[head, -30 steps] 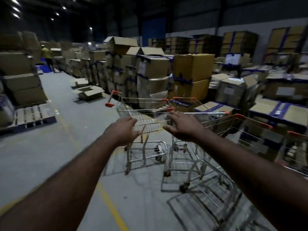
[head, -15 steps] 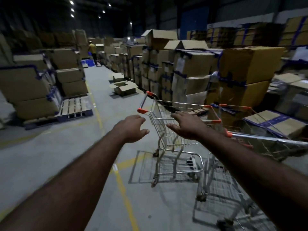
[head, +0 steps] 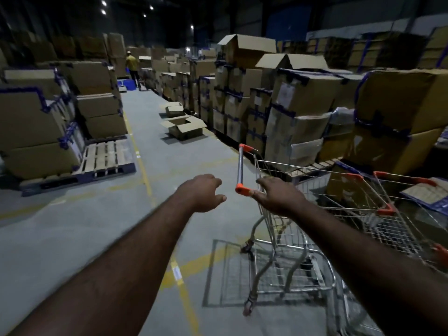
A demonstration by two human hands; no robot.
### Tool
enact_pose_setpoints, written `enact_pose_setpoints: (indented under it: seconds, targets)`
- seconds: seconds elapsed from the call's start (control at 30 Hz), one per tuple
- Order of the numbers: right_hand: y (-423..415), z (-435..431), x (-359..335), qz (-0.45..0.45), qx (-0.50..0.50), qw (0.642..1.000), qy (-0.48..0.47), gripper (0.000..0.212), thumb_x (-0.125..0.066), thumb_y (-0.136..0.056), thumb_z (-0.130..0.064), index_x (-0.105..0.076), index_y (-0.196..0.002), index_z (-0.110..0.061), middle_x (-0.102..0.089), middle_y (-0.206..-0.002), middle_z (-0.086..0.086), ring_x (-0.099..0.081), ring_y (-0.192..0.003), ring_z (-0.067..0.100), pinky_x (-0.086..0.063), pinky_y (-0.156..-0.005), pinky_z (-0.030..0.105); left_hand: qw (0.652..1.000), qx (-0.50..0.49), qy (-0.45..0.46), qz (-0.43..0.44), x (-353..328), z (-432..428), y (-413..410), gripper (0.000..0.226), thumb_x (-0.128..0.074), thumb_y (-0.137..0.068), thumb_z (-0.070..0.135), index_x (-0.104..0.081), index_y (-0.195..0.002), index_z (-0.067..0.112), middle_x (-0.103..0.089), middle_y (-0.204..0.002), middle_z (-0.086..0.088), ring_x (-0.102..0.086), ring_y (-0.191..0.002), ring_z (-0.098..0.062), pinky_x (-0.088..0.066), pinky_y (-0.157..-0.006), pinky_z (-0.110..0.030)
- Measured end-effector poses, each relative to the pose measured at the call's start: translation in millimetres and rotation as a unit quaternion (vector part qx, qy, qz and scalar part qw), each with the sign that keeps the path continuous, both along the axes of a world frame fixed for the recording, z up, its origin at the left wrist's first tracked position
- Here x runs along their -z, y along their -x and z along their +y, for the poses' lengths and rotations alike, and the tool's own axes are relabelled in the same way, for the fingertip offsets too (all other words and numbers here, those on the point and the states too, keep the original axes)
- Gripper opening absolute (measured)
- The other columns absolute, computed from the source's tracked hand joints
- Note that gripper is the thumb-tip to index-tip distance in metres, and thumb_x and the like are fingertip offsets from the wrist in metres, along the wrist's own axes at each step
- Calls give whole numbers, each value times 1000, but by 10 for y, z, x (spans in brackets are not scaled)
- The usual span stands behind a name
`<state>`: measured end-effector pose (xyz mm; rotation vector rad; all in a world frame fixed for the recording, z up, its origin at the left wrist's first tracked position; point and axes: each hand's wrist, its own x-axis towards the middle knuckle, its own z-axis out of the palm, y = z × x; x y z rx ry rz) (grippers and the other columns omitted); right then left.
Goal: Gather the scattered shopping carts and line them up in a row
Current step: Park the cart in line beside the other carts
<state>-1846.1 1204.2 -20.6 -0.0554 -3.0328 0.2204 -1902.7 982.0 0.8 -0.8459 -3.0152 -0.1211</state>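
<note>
The right hand (head: 278,196) lies on the near top corner of a shopping cart (head: 278,272), thumb against the orange end cap of its chrome handle (head: 240,166); I cannot tell whether the fingers wrap the wire rim. The handle runs straight away from that hand. The left hand (head: 202,192) hovers just left of the cap, apart from it, fingers loosely curled and holding nothing. A second cart (head: 388,209) stands right of the right hand, its basket close beside the first. Stacked boxes (head: 303,112) wall the far side of both carts. Left of the left hand bare grey floor (head: 72,238) opens wide, crossed by a yellow line (head: 143,166). Beyond it sits a pallet (head: 106,158). An open carton (head: 184,126) lies ahead in the aisle.
</note>
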Motion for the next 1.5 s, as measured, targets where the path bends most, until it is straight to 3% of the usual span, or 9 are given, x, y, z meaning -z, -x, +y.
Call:
enact_pose_setpoints:
  seconds: [0.43,0.63,0.87,1.1,1.23,1.33,1.5]
  targets:
    - [2338,264,272,18,114,993,29,68,-36,-97,-66,-41,-149,-22,-45,-153,6,-41,-139,27,-36,-110,49,992,123,-15,18,79,1050,2538,41,-46,-102,30,-52,-141,19,-54,-140,-5,-51,-126,-23,-46,-101,-40]
    - [3275,525,624,-7,178,982,68,64,-36,-97,-63,-44,-145,-22,-48,-148,6,-43,-135,28,-32,-109,52,986,167,-5,8,134,1522,3699,43,-49,-100,32,-51,-142,21,-52,-143,-5,-50,-128,-24,-44,-102,-36]
    - [3950,486,1144,-27,293,946,138,55,-39,-91,-66,-56,-119,-21,-62,-120,6,-58,-110,28,-42,-98,48,966,254,39,-21,418,2076,4648,38,-49,-99,29,-57,-134,16,-51,-144,-7,-49,-130,-25,-44,-104,-37]
    - [4348,290,1477,-107,408,884,200,54,-36,-99,-59,-48,-131,-17,-62,-129,13,-60,-117,35,-43,-99,45,923,374,94,-21,688,2516,5276,33,-44,-94,37,-59,-122,27,-57,-132,-3,-55,-120,-24,-48,-97,-42]
    - [4457,181,1423,-105,479,848,199,48,-41,-99,-57,-50,-129,-21,-65,-125,12,-61,-117,33,-45,-95,42,883,446,141,-39,874,2636,5362,45,-55,-90,21,-56,-135,21,-55,-139,-7,-53,-126,-24,-46,-102,-37]
    - [4370,42,1400,-82,503,848,147,48,-40,-97,-60,-53,-124,-23,-68,-116,11,-64,-110,33,-46,-86,40,856,476,197,-45,1035,2578,5309,47,-62,-88,21,-58,-135,19,-57,-135,-8,-56,-121,-25,-50,-97,-38]
    - [4054,-133,1408,-95,499,853,119,52,-38,-93,-69,-54,-118,-27,-67,-112,9,-64,-104,33,-49,-83,39,811,522,262,-33,1327,2406,5458,38,-52,-87,20,-62,-123,23,-64,-126,-5,-60,-117,-26,-48,-95,-37]
